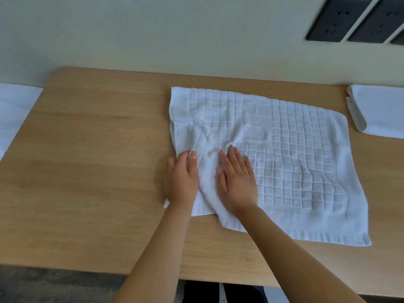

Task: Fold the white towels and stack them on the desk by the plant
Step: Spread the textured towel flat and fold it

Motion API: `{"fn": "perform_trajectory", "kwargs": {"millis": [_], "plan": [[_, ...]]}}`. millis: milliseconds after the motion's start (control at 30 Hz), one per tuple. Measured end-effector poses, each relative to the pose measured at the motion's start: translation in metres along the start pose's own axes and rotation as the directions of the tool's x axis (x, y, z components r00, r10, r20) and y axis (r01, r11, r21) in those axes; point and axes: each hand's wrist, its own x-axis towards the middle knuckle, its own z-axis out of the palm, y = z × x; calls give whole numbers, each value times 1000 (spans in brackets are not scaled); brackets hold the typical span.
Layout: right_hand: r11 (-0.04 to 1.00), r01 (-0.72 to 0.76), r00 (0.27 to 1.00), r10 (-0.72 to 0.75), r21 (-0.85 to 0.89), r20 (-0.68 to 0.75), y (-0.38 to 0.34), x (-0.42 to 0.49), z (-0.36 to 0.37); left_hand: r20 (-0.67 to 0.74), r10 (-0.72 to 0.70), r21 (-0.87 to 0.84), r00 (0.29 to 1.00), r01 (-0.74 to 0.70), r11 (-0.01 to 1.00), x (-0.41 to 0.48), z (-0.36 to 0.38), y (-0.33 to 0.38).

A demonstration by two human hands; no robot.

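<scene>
A white checkered towel (295,154) lies spread on the wooden desk (91,162), rumpled along its left side. My left hand (182,179) is at the towel's left edge, its thumb on top and its fingers curled round the cloth. My right hand (237,178) lies flat on the towel just to the right, fingers straight and pressing the wrinkled part. A folded white towel (380,112) sits at the desk's far right edge. No plant is in view.
White fabric (15,110) lies beyond the desk's left end. The wall rises directly behind the desk, with dark power sockets (358,20) at the upper right. Bare desk surface stretches left of the towel. The desk's front edge is near my arms.
</scene>
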Motion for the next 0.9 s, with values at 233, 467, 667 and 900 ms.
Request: {"fn": "perform_trajectory", "kwargs": {"millis": [233, 467, 667, 900], "plan": [[999, -9, 999, 11, -40, 43, 4, 2, -1, 43, 40, 0, 998, -40, 999, 23, -43, -34], [995, -9, 996, 18, -97, 85, 0, 2, -2, 52, -12, -58, 999, 15, 998, 25, -46, -37], [999, -17, 998, 19, 28, -66, 0, 10, -15, 195, -53, -217, 979, 96, 971, 33, -47, -33], [1000, -14, 989, 17, 16, -145, 16, 47, -25, 202, -160, 47, 966, 154, 987, 62, -38, -30]]}}
